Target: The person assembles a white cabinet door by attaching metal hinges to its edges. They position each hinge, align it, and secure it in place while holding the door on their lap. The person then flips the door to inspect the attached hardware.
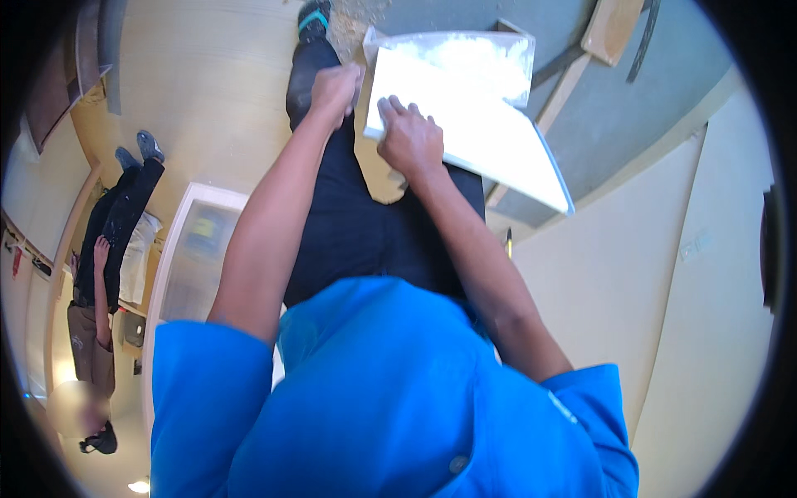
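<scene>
A white panel (481, 137), glaring with light, lies across the area in front of my legs. My right hand (411, 139) rests on its near left part, fingers extended and somewhat apart. Just left of the panel's left edge is my left hand (336, 91), closed with its fingers curled; motion blurs it, and whatever it may hold cannot be made out. Behind the panel stands a pale, shallow open box (525, 70) with bright white contents, too overexposed to tell what they are.
Wooden boards (613, 31) lie at the far right on a grey surface. A pale-framed translucent panel (176, 249) stands to my left. Further left is another person (124, 207) in dark trousers. A pale wall (614, 249) rises on the right. Debris litters the far floor.
</scene>
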The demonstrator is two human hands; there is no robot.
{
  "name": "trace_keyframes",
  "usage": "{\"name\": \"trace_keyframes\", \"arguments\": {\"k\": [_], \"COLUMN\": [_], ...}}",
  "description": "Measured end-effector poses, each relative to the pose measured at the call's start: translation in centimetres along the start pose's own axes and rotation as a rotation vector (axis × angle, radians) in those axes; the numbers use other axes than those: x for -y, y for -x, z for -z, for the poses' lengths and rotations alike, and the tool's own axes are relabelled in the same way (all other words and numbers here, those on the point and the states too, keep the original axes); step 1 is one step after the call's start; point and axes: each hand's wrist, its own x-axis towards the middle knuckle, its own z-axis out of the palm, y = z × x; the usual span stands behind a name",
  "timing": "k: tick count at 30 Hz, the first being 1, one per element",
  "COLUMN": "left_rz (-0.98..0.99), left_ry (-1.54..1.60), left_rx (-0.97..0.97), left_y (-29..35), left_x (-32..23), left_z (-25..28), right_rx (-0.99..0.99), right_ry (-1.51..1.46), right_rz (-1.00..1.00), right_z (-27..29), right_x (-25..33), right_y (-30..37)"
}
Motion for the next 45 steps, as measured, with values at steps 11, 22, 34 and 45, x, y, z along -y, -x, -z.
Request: {"name": "trace_keyframes", "arguments": {"k": [11,22,34,45], "left_rz": [-0.146,-0.014,-0.191,-0.237], "left_ry": [-0.141,0.153,-0.026,-0.067], "left_rx": [-0.062,-0.011,-0.099,-0.033], "left_y": [11.4,4.1,6.4,7.9], "left_x": [-3.9,-1.0,-1.0,0.6], "left_z": [-0.8,-0.4,-2.2,-0.3], "right_rx": [-0.053,0.048,-0.005,0.042], "right_ry": [0.031,0.009,-0.002,0.062], "right_rz": [-0.02,-0.05,-0.048,-0.069], "right_z": [-0.9,-0.2,-0.8,0.0], "right_x": [-0.2,-0.3,-0.4,0.2], "right_y": [0.1,0.0,-0.3,-0.1]}}
